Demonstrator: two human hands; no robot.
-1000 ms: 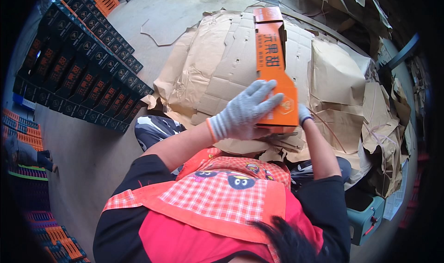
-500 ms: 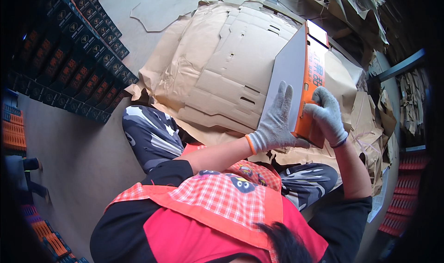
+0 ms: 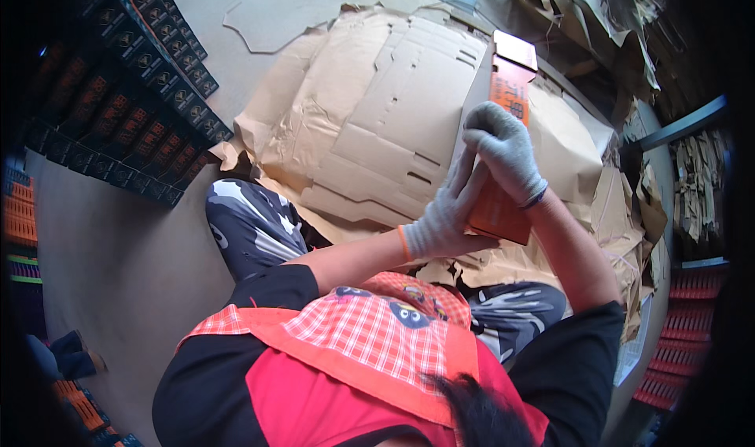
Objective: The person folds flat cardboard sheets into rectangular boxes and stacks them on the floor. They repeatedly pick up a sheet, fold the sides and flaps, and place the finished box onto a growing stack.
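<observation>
1. Shows right hand (image 3: 504,154) farther up box (image 3: 503,211), and box slightly farther left, than half a second ago.
2. Shows left hand (image 3: 447,223) open, fingers straight against pale side of box, thumb at near end.
3. Shows right hand with fingers curled at upper edge of box; cannot tell whether gripping.
4. Locates box between hands, before cardboard (image 3: 377,125).
5. Records dark cartons (image 3: 126,121) stacked at left.

Dark characters (image 3: 513,89) run down an orange box (image 3: 511,69), partly hidden; orange characters (image 3: 134,126) and pale emblems (image 3: 163,80) mark the dark stacked boxes (image 3: 118,93) at left.
</observation>
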